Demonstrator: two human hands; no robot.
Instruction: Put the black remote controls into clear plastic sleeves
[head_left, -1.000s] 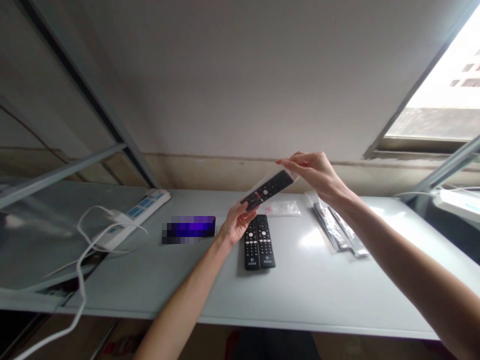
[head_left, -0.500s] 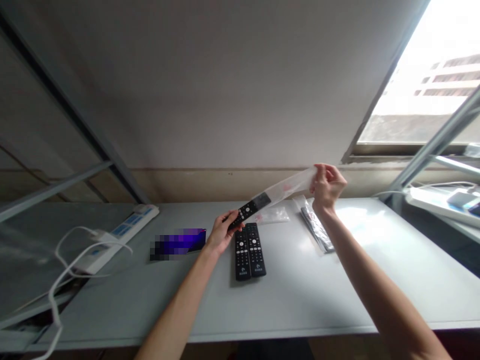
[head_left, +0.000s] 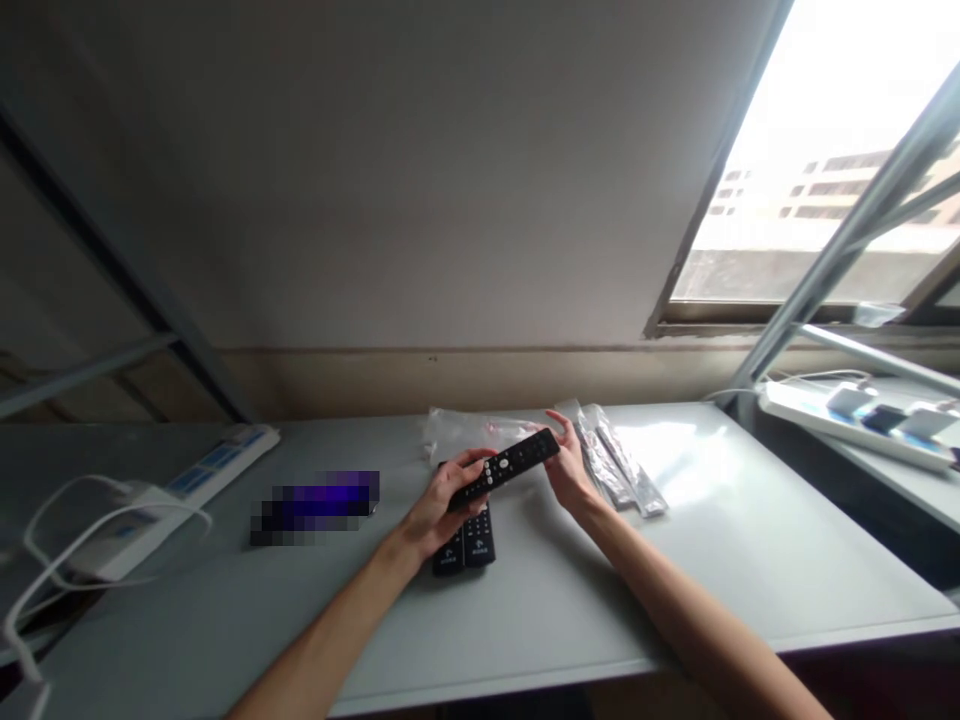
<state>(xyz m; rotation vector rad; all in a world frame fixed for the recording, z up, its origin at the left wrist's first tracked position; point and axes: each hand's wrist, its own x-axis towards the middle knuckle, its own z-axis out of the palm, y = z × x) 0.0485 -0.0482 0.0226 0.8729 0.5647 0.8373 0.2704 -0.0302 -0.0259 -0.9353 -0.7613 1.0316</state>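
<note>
My left hand (head_left: pixel 437 507) grips the near end of a black remote (head_left: pixel 508 465), holding it tilted above the grey table (head_left: pixel 600 590). The fingers of my right hand (head_left: pixel 566 467) rest spread against the remote's far end. Two more black remotes (head_left: pixel 471 545) lie side by side on the table under my left hand. An empty clear plastic bag (head_left: pixel 469 432) lies just behind the held remote. To the right, bagged remotes (head_left: pixel 619 468) lie in clear sleeves.
A white power strip (head_left: pixel 161 490) with cables sits at the table's left. A blurred purple object (head_left: pixel 315 503) lies left of the remotes. Another power strip (head_left: pixel 855 412) rests on the right shelf. Metal shelf posts (head_left: pixel 847 235) stand at both sides by the window.
My right hand pulled the clear bag off the remote and dropped it at the back of the table, then returned to the remote's far end. The remote has come lower.
</note>
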